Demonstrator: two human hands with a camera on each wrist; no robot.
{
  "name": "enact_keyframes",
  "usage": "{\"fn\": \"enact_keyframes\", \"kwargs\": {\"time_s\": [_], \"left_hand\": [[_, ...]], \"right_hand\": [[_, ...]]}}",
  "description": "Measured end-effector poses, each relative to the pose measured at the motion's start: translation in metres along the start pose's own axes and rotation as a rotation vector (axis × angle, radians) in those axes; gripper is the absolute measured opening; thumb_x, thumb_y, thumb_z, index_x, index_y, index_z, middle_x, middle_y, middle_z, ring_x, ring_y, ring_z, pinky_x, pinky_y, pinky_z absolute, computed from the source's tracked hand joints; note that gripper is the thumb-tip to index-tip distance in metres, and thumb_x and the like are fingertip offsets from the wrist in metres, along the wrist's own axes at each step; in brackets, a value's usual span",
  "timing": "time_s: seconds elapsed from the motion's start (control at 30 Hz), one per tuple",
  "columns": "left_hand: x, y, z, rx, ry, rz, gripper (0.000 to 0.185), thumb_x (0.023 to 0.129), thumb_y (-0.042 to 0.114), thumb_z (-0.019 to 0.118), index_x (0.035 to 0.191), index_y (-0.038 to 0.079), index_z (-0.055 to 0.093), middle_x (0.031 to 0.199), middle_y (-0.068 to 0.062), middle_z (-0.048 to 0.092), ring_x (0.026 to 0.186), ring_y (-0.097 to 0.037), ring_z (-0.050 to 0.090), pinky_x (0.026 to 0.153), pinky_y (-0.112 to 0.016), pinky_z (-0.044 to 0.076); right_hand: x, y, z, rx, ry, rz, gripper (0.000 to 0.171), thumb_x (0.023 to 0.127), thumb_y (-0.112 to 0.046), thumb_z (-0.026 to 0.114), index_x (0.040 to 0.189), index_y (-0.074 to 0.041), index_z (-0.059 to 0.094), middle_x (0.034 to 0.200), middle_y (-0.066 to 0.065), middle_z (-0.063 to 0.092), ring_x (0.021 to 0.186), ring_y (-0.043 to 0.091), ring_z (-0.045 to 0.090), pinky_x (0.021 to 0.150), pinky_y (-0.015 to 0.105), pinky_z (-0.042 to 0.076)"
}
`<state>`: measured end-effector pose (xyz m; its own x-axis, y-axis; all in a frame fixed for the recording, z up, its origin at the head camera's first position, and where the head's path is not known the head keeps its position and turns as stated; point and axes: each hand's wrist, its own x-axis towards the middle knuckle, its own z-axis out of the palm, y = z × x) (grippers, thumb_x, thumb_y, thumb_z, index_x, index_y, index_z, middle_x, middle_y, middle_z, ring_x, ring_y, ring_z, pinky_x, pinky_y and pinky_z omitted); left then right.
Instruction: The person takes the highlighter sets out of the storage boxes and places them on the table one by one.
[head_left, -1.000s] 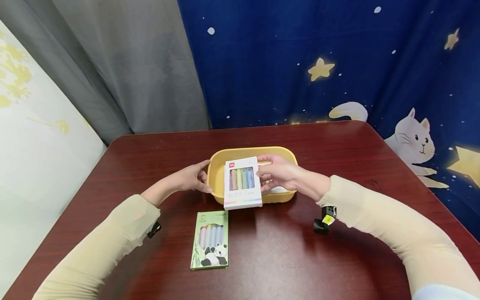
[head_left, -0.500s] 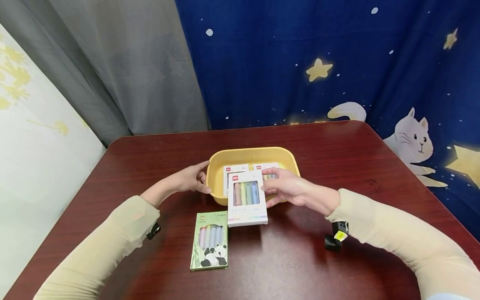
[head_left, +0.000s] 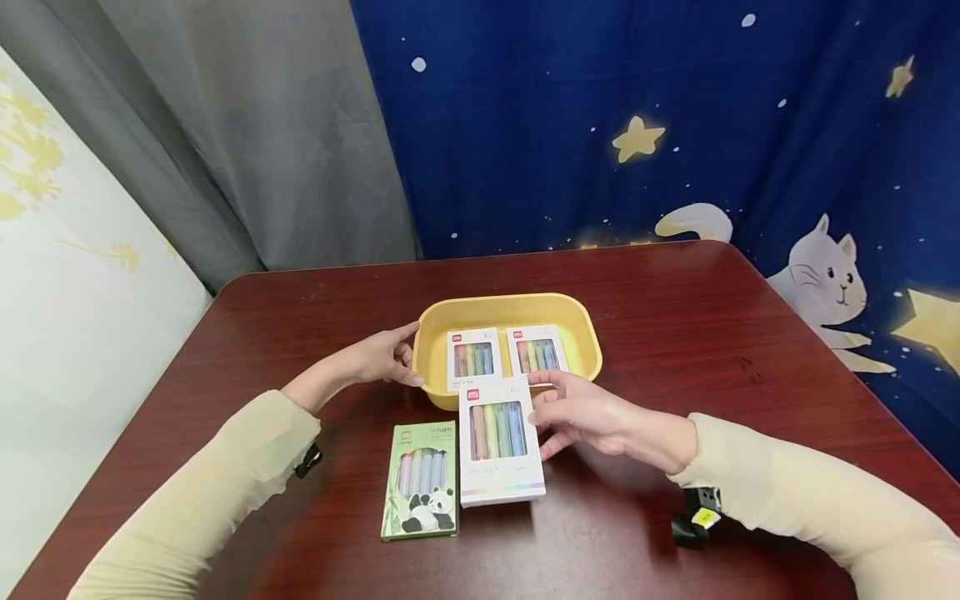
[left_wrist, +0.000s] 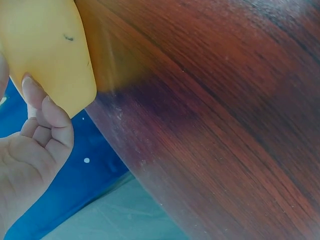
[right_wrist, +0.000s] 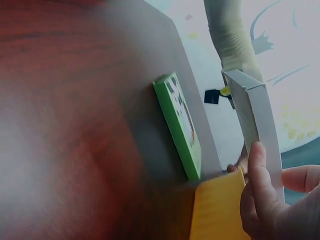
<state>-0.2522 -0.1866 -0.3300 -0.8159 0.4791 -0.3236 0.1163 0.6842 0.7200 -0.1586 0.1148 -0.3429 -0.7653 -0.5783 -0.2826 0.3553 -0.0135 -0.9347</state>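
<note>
The white pen box [head_left: 501, 442] is pinched in our right hand [head_left: 592, 414], just in front of the yellow tray [head_left: 585, 321]; our left hand [head_left: 378, 358] grips the tray's rim. We judge it calls for setting down beside the green panda box [head_left: 422, 478].

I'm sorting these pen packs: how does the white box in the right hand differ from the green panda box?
The white box is plain and larger; the green panda box carries a panda picture. The right hand holds the white box off the table; the green one lies flat, untouched. Both show pastel pens through a window.
</note>
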Motion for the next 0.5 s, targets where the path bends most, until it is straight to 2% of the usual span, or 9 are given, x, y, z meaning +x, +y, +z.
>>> {"fn": "enact_keyframes", "kwargs": {"time_s": [0.2, 0.5], "left_hand": [[0.000, -0.002, 0.001, 0.005, -0.002, 0.000, 0.096, 0.078, 0.008, 0.072, 0.146, 0.000, 0.005, 0.073, -0.005, 0.049, 0.063, -0.015, 0.044, 0.055, -0.027, 0.037], [0.001, 0.001, -0.001, 0.008, -0.003, -0.004, 0.097, 0.078, 0.009, 0.072, 0.146, 0.001, 0.004, 0.073, -0.005, 0.049, 0.063, -0.015, 0.043, 0.055, -0.027, 0.037]], "right_hand": [[-0.005, 0.012, 0.004, 0.006, -0.016, 0.019, 0.064, 0.078, 0.005, 0.052, 0.133, 0.006, 0.018, 0.091, 0.010, 0.059, 0.079, 0.021, 0.062, 0.061, 0.038, 0.053], [-0.003, 0.027, 0.003, 0.027, 0.011, 0.061, 0.059, 0.078, 0.006, 0.053, 0.129, 0.005, 0.022, 0.091, 0.010, 0.060, 0.079, 0.023, 0.062, 0.063, 0.040, 0.053]]}}
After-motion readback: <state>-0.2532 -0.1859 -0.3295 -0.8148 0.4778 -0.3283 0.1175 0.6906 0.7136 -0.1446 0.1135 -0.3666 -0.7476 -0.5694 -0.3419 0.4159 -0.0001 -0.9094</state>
